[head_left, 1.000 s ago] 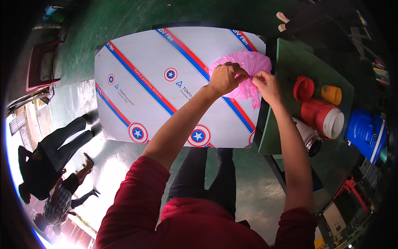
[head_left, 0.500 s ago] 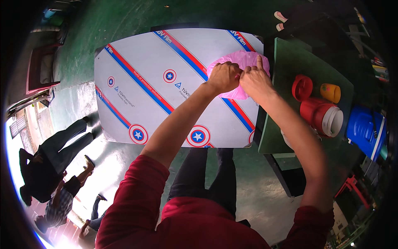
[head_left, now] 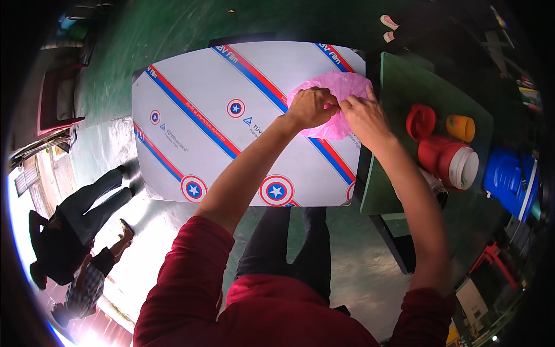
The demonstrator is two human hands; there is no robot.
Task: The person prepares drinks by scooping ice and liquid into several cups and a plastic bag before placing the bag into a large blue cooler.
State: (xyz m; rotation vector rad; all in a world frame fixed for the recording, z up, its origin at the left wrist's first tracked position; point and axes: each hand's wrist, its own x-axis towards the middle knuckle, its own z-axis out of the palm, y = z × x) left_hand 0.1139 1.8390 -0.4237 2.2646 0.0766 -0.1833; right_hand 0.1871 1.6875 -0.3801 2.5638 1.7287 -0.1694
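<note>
A pink plastic bag (head_left: 338,128) lies bunched on the right part of the white board (head_left: 191,139), which bears red and blue stripes. My left hand (head_left: 313,108) is closed on the gathered part of the bag, its fingers curled inward. Close beside it, almost touching, my right hand (head_left: 364,115) pinches the same gathered part between thumb and forefinger while the other fingers are raised. The film spreads out beyond both hands. What the bag holds, if anything, cannot be made out.
Right of the board stands a green table (head_left: 399,87) with a red lid (head_left: 421,122), an orange cup (head_left: 461,128) and a red jug (head_left: 445,159) lying on its side. A blue container (head_left: 509,179) is farther right. People stand at the far left.
My right hand has shifted slightly to the right, its fingers bending down and the raised forefinger lowering. The left hand stays on the bag, nearly in place.
</note>
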